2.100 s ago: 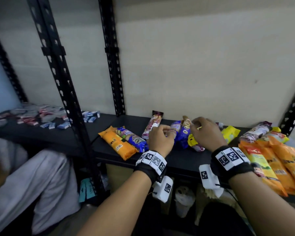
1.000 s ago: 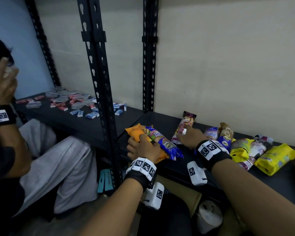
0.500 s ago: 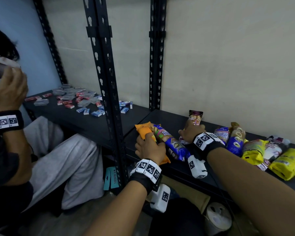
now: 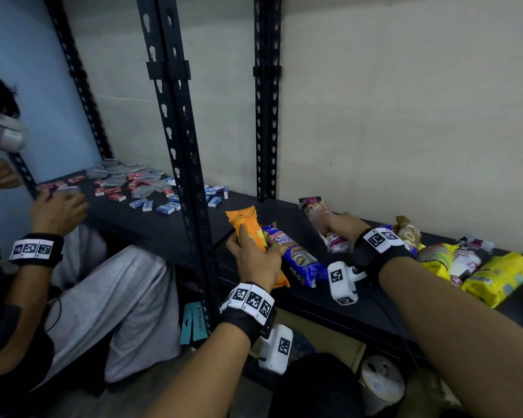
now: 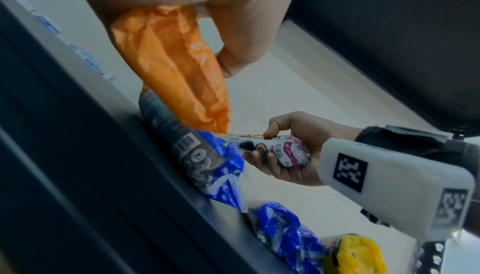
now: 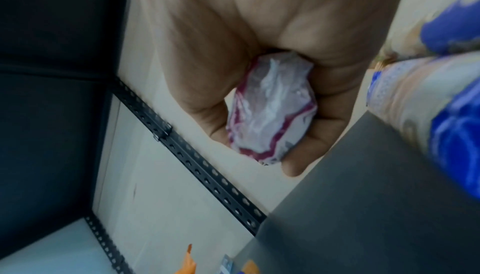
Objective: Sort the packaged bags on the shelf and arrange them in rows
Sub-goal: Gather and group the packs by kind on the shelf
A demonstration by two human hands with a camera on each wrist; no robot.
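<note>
On the black shelf (image 4: 338,294) my left hand (image 4: 254,251) grips an orange packet (image 4: 243,223) near the left post; the left wrist view shows the orange packet (image 5: 176,77) raised off the shelf. A blue biscuit packet (image 4: 296,256) lies right beside it. My right hand (image 4: 341,227) holds the near end of a maroon-and-white packet (image 4: 314,211) that points toward the back wall; the right wrist view shows my fingers curled round the maroon-and-white packet (image 6: 270,110). Further right lie a blue-and-brown packet (image 4: 408,233), a yellow-green packet (image 4: 438,257) and a yellow packet (image 4: 501,277).
A black perforated post (image 4: 181,164) stands at the shelf's front left corner, another post (image 4: 266,116) at the back. The neighbouring shelf (image 4: 151,224) holds several small red and blue boxes. Another person sits at the left, one hand (image 4: 58,209) near those boxes.
My view swung left. My left hand went from the blue packets to the orange packet and took hold of it. My right hand moved left onto the maroon-and-white packet and gripped it.
</note>
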